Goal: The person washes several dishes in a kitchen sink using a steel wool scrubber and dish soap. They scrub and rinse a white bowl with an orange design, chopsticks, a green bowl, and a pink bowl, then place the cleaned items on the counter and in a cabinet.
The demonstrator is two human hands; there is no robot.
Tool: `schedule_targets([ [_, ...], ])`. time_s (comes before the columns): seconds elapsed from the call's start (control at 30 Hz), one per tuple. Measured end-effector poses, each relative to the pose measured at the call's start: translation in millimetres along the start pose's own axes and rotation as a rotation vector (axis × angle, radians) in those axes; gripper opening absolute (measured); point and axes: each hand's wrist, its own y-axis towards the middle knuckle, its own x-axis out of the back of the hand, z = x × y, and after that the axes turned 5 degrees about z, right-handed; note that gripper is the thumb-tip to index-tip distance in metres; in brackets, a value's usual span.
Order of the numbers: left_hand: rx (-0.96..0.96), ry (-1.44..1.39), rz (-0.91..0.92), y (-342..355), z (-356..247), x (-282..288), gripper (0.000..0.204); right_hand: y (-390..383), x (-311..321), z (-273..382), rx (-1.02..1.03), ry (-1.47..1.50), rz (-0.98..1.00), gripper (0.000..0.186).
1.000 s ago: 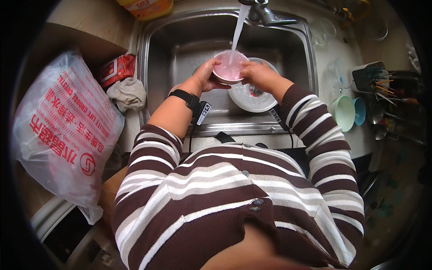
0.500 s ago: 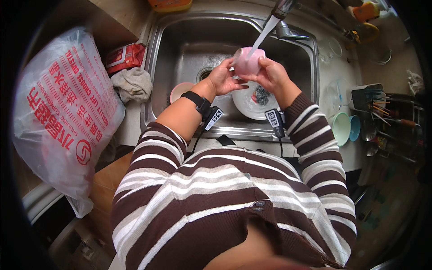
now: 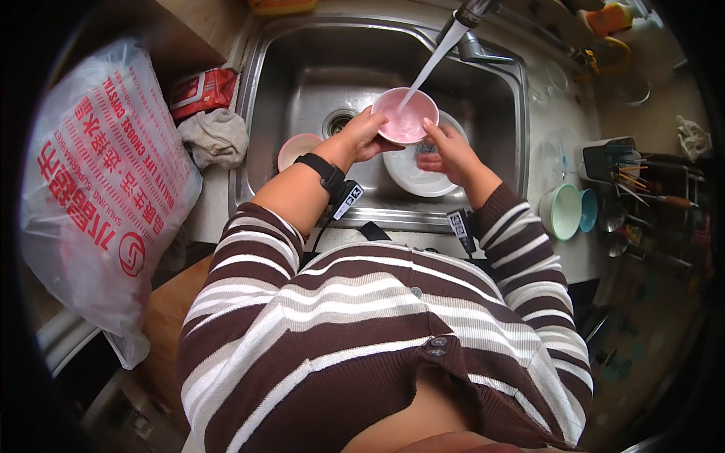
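Note:
My left hand (image 3: pixel 364 136) grips a pink bowl (image 3: pixel 404 113) at its left side, its opening facing up under running water from the faucet (image 3: pixel 468 23). My right hand (image 3: pixel 451 155) is on the bowl's right, thumb at the rim, fingers apart below it. Beneath them a white basin (image 3: pixel 423 183) sits in the steel sink (image 3: pixel 294 79), with a dark scrubber-like item partly hidden in it. Another pink-rimmed bowl (image 3: pixel 294 146) lies at the sink's lower left, partly behind my left arm.
A plastic bag (image 3: pixel 106 189), red pack (image 3: pixel 202 92) and cloth (image 3: pixel 211 140) are left of the sink. Green (image 3: pixel 560 213) and blue (image 3: pixel 587 210) bowls, glassware (image 3: pixel 555 75) and a utensil holder (image 3: pixel 604 160) are at right. A yellow container (image 3: pixel 281 6) is behind.
The pink bowl was upright a second ago, tipped onto its side half a second ago, and is upright again. My right hand's fingers have loosened and dropped below it.

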Motion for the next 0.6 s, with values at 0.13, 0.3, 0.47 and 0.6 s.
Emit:
schedule_targets([
  [0.13,0.034,0.107,0.074,-2,4,1,0.036,5,-9,2,-0.158,0.13,0.154,0.034],
  [0.3,0.023,1.173,-0.042,9,-6,58,0.05,4,-12,-14,0.593,-0.974,-0.311,0.035],
  [0.47,0.023,1.764,-0.287,3,-22,155,0.049,-17,36,-22,0.962,-1.447,-0.459,0.048],
  [0.6,0.417,1.851,-0.5,-1,-15,203,0.051,-51,85,-26,1.312,-0.899,-0.695,0.04],
])
